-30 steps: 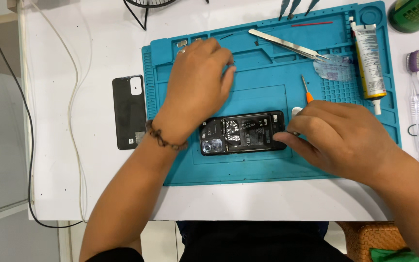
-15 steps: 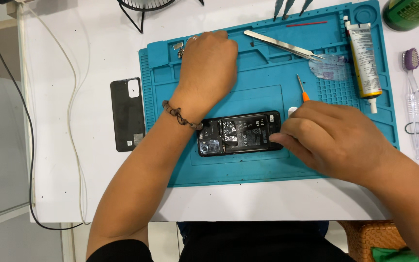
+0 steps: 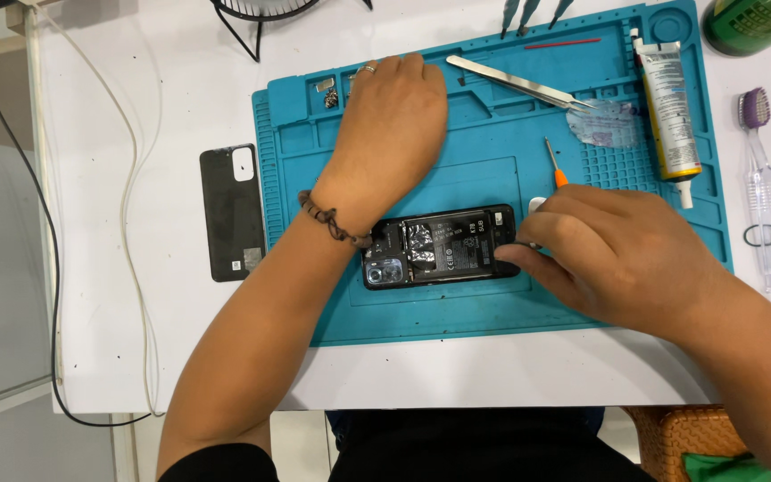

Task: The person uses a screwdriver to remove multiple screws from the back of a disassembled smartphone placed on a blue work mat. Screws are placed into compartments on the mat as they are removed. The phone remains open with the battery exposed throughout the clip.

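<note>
While my left hand lies flat, fingers spread, on the ridged teal mat, small metal bits sit in its corner compartment. My right hand pinches an orange-handled screwdriver at the opened black phone mid-mat.

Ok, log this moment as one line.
left hand: on mat's upper trays | right hand: at opened phone's end, orange-tipped tool by fingers | back cover: off mat

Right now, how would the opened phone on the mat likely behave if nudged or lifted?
The opened phone lies flat on the blue mat, so it probably won't roll or tip. Its back is off and its insides are exposed, so it is likely fragile to touch. The right hand touches its end; the ridged mat probably limits sliding.
</note>
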